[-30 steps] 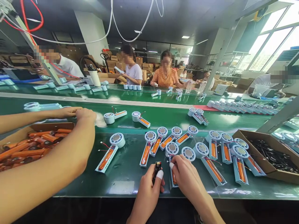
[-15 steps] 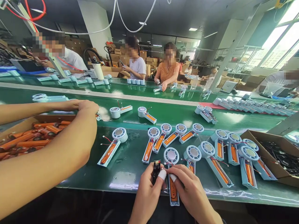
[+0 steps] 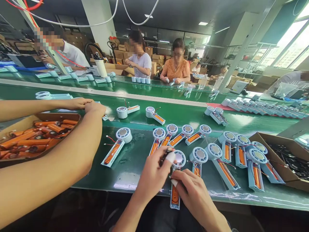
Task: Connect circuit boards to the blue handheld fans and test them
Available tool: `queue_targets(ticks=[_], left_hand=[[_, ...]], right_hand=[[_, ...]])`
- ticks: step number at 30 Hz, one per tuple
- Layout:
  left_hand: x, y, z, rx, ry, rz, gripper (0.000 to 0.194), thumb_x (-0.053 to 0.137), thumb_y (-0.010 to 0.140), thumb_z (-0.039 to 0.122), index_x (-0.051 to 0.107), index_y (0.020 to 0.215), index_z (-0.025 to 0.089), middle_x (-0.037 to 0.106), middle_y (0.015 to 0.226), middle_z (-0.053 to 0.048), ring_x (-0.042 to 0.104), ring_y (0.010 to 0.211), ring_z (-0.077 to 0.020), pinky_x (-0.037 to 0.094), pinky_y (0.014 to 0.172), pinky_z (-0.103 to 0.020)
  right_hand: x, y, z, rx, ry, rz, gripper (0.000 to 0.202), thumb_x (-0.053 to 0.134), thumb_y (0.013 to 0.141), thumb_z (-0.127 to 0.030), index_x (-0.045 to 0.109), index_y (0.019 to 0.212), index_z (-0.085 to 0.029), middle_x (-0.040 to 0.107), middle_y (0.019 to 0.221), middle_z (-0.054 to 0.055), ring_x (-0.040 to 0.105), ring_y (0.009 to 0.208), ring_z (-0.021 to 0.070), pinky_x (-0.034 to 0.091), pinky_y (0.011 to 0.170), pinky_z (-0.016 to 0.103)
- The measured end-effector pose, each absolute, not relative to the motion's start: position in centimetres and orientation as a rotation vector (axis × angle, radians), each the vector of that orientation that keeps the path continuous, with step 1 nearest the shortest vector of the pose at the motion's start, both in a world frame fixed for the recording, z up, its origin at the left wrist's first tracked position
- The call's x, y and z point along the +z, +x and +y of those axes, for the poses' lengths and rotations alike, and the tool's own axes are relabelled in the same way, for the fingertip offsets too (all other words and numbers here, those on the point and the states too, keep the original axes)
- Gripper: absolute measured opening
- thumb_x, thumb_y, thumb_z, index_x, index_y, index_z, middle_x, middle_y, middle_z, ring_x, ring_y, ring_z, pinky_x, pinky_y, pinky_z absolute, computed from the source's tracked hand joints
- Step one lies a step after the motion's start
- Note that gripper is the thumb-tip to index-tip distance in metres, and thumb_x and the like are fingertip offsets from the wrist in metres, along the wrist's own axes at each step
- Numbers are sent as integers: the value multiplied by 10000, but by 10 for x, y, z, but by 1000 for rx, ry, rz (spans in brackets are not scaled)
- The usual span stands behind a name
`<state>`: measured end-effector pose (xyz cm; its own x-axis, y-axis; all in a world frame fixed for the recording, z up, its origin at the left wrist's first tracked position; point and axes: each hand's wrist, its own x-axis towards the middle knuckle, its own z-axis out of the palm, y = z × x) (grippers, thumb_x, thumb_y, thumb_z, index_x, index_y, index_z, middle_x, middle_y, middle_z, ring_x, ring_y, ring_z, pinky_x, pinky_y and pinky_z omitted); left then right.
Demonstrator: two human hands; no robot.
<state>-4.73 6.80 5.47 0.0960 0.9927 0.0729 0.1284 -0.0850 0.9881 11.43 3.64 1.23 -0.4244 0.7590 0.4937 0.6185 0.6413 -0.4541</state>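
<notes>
My left hand [image 3: 153,175], with a white cover on the thumb, is closed around a small black circuit board [image 3: 164,157], tilted and partly hidden by the fingers. Just below it, my right hand [image 3: 196,198] pinches what looks like a thin wire [image 3: 170,177] with a pale tip; its thumb is covered in white too. Between the hands, at the table's front edge, lies a light-blue handheld fan body [image 3: 175,203]. Its round head [image 3: 180,158] points away from me, and an orange battery [image 3: 175,195] sits in the open handle.
Similar fan bodies [image 3: 223,172] stand in rows ahead and right; a single one [image 3: 113,153] lies left. A carton of dark parts [image 3: 272,180] is at right. A co-worker's arms [image 3: 79,151] reach across a box of orange batteries [image 3: 77,120]. Other people sit beyond the green belt [image 3: 135,129].
My left hand has risen and tipped the circuit board away from the fan's handle. My right hand stays low with its fingers pinched. Across the belt, a person in orange has drawn their hands back.
</notes>
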Motion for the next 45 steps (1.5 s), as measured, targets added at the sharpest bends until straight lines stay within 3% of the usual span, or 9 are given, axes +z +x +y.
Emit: queue_targets(ticks=[4, 11, 17, 21, 34, 37, 41, 45], left_hand=[[32, -60, 56, 1154, 1205, 1436, 328, 548, 898, 487, 578, 743, 199, 531, 609, 35, 463, 531, -124, 376, 506, -215], [10, -53, 40, 946, 1229, 1285, 311, 587, 883, 466, 622, 771, 177, 478, 633, 53, 407, 581, -120, 356, 526, -211], [12, -49, 43, 962, 1167, 1248, 284, 611, 879, 424, 599, 741, 175, 453, 581, 67, 373, 558, -107, 318, 518, -208], [10, -48, 42, 1008, 1116, 1229, 333, 634, 855, 473, 560, 710, 182, 471, 544, 64, 403, 539, -108, 333, 528, -210], [11, -49, 35, 991, 1119, 1230, 392, 600, 860, 564, 568, 750, 189, 479, 578, 57, 446, 555, -117, 393, 534, -214], [10, -52, 30, 920, 1110, 1245, 402, 526, 892, 588, 544, 774, 204, 532, 633, 38, 471, 511, -116, 398, 461, -212], [6, -53, 24, 773, 1191, 1300, 371, 442, 938, 534, 489, 744, 221, 556, 591, 37, 415, 402, -91, 296, 381, -198], [3, -51, 24, 755, 1307, 1347, 315, 414, 951, 446, 495, 745, 222, 544, 577, 44, 425, 403, -99, 304, 414, -213]], right_hand=[[5, 114, 38, 362, -1171, -2085, 179, 428, 1037, -212, 604, 1012, -234, 719, 880, 32, 690, 763, 169, 551, 678, 250], [8, 114, 40, 300, -1085, -2153, 199, 438, 1034, -187, 594, 1149, -234, 740, 925, 39, 685, 779, 182, 559, 683, 279], [9, 116, 34, 261, -1193, -2183, 371, 438, 990, -142, 527, 1342, -222, 727, 1136, 90, 691, 953, 240, 596, 762, 356], [14, 116, 34, 396, -1171, -2212, 303, 492, 975, -148, 594, 1245, -242, 710, 1187, 77, 654, 1016, 244, 589, 846, 374], [3, 116, 40, 377, -1101, -2096, 223, 479, 986, -111, 665, 1030, -227, 726, 994, 51, 652, 856, 191, 549, 753, 295], [5, 115, 41, 387, -1112, -2087, 203, 509, 959, -99, 664, 977, -229, 724, 957, 37, 648, 837, 183, 538, 735, 283], [3, 113, 42, 390, -1145, -2050, 177, 532, 930, -86, 644, 941, -223, 720, 925, 30, 645, 821, 183, 524, 728, 285], [0, 111, 42, 349, -1145, -2045, 160, 516, 950, -106, 625, 938, -222, 720, 943, 39, 653, 829, 193, 517, 731, 292]])
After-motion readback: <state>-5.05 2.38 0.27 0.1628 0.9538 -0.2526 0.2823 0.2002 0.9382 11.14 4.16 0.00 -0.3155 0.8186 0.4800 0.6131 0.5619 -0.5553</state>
